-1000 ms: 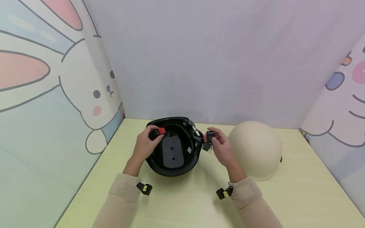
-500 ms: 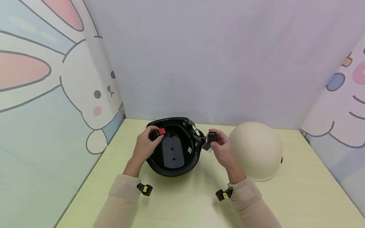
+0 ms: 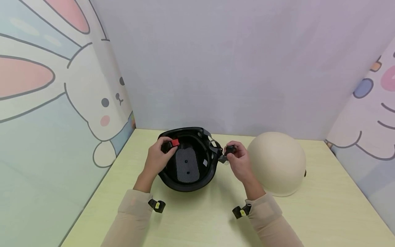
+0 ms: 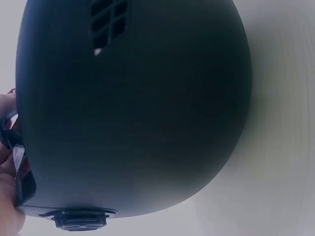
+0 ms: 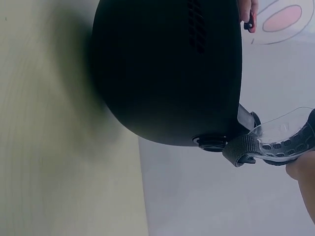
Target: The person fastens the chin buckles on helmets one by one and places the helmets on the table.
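A black helmet (image 3: 186,187) lies upside down on the table, its padded inside facing up. At its left rim my left hand (image 3: 155,158) pinches a black strap end with a red buckle (image 3: 175,142) between thumb and fingers. Right of the helmet, my right hand (image 3: 241,164) grips the black buckle end (image 3: 229,150) of the other chin strap. In the right wrist view that webbing strap (image 5: 241,149) runs from the helmet's side, with a clear plastic piece (image 5: 281,129) along it. The two strap ends are apart. The helmet's shell (image 4: 133,108) fills most of the left wrist view.
A cream helmet (image 3: 277,161) sits dome up just right of my right hand. A small camera is strapped at each wrist. The pale table (image 3: 197,223) meets a plain wall (image 3: 216,68) behind and cartoon-printed walls at both sides.
My right hand has shifted slightly down and turned the strap's black buckle end flatter. The left hand, the red buckle and both helmets look the same.
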The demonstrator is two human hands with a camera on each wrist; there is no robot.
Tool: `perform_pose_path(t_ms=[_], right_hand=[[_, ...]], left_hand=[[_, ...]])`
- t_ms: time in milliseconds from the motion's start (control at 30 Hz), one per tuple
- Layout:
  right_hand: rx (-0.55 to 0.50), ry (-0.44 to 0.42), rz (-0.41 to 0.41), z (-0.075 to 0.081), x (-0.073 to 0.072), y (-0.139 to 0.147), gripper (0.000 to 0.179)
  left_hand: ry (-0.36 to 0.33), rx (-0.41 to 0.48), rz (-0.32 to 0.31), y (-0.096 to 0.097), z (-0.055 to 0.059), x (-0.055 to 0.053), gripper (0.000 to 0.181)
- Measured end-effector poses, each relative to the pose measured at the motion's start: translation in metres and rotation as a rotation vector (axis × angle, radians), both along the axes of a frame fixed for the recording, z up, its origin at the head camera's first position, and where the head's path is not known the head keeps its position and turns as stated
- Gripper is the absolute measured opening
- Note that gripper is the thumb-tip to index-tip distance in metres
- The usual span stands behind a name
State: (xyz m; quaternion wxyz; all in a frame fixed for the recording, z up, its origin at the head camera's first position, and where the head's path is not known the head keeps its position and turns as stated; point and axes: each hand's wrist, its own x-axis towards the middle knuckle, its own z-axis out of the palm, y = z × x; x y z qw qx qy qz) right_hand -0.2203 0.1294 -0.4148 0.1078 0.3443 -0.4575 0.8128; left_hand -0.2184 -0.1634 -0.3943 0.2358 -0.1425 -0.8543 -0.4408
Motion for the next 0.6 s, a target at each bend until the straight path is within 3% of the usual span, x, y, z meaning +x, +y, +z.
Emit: perform_pose_path(t_ms=[367,600], right_hand=[[0.067,-0.013,-0.053,0.005,0.001,-0.003,0.028],[0.067,-0.058,-0.023,0.011,-0.001,-0.007,0.032]], left_hand=[[0.034,0.003,-0.024,0.000,-0.001,-0.001,0.031],[0.052,0.001,-0.046,-0.001,-0.001,-0.001,0.031]])
